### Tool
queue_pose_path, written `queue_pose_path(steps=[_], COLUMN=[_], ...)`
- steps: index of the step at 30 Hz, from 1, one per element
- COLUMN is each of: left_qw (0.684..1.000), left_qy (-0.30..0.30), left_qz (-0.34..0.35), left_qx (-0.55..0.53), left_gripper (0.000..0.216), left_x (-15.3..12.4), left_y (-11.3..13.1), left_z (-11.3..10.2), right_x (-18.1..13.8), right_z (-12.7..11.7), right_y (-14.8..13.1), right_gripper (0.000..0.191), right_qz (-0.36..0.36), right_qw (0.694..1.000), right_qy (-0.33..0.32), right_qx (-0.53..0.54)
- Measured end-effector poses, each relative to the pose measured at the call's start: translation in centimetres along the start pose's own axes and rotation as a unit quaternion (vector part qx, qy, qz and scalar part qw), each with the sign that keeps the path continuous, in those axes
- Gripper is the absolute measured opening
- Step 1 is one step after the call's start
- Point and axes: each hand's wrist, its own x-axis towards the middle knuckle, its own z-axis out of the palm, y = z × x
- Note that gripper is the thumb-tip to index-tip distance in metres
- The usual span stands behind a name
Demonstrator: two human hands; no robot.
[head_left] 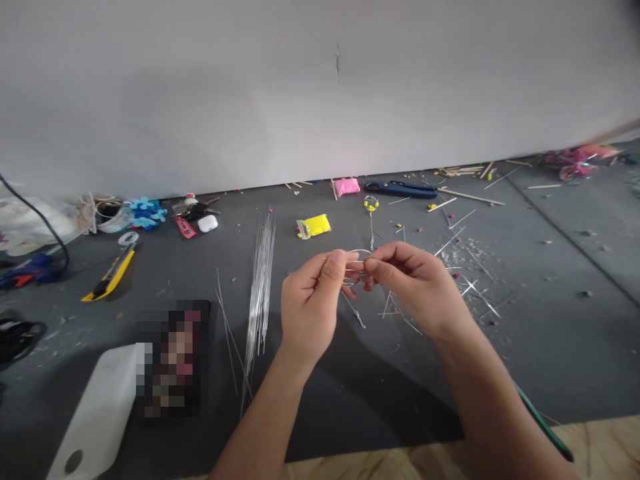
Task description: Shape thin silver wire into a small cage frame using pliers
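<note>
A person's left hand (313, 303) and right hand (423, 287) are bare, with slim fingers (400, 252) and rounded thumb tips (337, 257). Narrow wrists (296, 363) widen into smooth, uncovered forearms (495, 400), bare as far as they show, past the table's (565, 273) near edge.

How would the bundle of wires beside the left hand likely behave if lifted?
The wire bundle has thin, straight strands, so each is probably light and springy rather than floppy. No tie shows around it, so it would likely slide apart.
</note>
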Motion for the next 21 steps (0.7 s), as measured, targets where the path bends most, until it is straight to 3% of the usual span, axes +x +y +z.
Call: queue_pose_path(steps=[3, 9, 15, 21], left_qw=[0.999, 1.0, 0.983, 0.965], left_qy=[-0.001, 0.008, -0.034, -0.075], left_qz=[-0.015, -0.015, -0.117, -0.146], left_qx=[-0.042, 0.004, -0.14, -0.203], left_gripper=[0.028, 0.024, 0.026, 0.026], left_x=[0.1, 0.3, 1.0, 1.3], left_y=[-0.3, 0.0, 0.5, 0.4], left_z=[0.0, -0.2, -1.2, -1.5], right_x=[-0.1, -0.2, -0.3, -0.3], right_z=[0.0, -0.1, -0.6, -1.0], right_y=[0.0, 0.0, -0.2, 0.2], right_gripper=[0.01, 0.01, 0.008, 0.005], right_qz=[-0.004, 0.003, 0.019, 0.008], right_qw=[1.0, 1.0, 0.985, 0.976], right_qy=[-0.003, -0.009, -0.117, -0.154], right_qx=[-0.004, 0.01, 0.126, 0.152])
